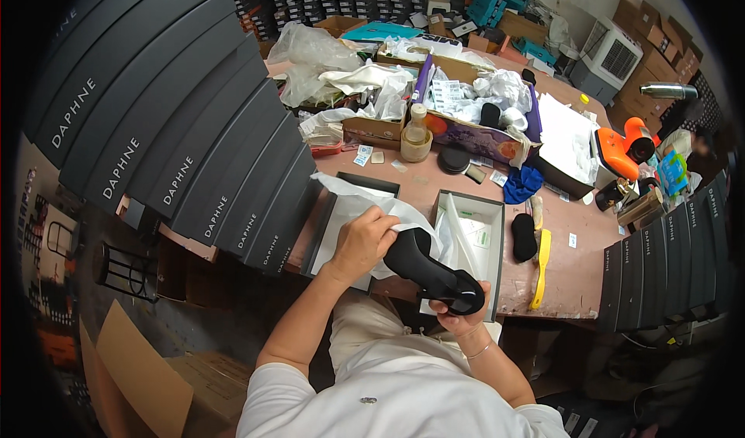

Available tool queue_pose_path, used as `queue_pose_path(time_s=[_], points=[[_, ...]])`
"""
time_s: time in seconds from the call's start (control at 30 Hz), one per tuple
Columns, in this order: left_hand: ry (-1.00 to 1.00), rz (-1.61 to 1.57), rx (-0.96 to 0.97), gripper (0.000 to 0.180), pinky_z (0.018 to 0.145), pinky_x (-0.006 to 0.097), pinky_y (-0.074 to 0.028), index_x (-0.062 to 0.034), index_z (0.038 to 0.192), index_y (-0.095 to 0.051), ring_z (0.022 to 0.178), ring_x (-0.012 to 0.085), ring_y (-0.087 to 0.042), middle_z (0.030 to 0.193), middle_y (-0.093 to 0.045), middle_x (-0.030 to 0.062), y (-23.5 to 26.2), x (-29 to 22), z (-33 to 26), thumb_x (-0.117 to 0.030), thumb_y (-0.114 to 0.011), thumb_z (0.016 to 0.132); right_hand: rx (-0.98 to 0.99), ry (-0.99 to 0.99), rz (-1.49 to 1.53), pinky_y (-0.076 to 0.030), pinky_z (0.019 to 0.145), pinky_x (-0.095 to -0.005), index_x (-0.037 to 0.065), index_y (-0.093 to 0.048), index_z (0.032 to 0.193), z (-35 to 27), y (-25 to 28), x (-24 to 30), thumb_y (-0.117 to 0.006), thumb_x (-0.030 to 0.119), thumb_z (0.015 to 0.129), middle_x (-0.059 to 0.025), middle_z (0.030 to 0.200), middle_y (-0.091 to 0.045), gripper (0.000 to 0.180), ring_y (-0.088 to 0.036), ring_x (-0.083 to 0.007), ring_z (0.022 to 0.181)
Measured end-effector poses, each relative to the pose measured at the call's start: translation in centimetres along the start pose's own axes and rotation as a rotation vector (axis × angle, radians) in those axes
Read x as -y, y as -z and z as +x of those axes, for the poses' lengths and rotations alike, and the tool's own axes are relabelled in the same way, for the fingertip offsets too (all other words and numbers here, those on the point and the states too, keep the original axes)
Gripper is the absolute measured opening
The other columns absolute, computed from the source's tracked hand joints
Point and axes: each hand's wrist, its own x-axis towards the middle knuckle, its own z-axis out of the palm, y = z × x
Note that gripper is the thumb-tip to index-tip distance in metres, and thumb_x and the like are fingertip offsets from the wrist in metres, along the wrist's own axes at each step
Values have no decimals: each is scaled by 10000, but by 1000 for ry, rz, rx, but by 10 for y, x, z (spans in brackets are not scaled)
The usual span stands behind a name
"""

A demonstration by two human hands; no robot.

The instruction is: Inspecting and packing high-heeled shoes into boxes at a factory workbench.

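Stack at far left: leaning in a tall slanted row of dark shoe boxes [178, 128], reaching down to the left edge of the table [559, 283].
Box lid: lying open on the table just right of that stack, a dark lid [326, 228] lined with white tissue paper [349, 201].
Left hand: curling closed [363, 240] over a fold of the tissue paper, fingers pinching the sheet against the upper end of the black shoe [431, 271].
Shoe: hanging between both hands above the near table edge, tilted, one end up by the left hand, the other end down by the right.
Right hand: gripping [459, 314] the lower end of the shoe from beneath, fingers wrapped tight around it, thumb pressing on its top.
Open box: sitting just behind the shoe, a dark-rimmed box [497, 244] showing white paper inside.
Right of the box: lying on the bare table, a black shoe insert [524, 238] beside a yellow shoehorn [541, 271].
Farther back: standing near a cluttered cardboard tray [466, 131], a small bottle [417, 134], with a blue cloth [523, 183] to its right.
Far right: standing in another row of dark boxes [667, 259].
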Motion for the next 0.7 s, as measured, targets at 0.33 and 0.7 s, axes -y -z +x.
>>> queue_pose_path(time_s=[0.33,0.7], points=[[-242,-150,-139,352,560,330,-480,-36,1053,-672,616,228,-578,751,-558,69,7,-60,-20,-14,-685,702,-332,240,-252,-503,848,-441,62,-516,1259,19,-38,-11,-616,433,769,-150,1209,-565,622,-541,-322,1077],[-331,-340,-170,479,529,315,-471,-50,1100,-676,597,195,-553,751,-542,43,-42,-55,-48,83,-671,639,-244,476,-437,-378,1066,-443,30,-466,1316,46,-46,12,-510,395,910,-127,1293,-544,548,-517,-283,1198]])
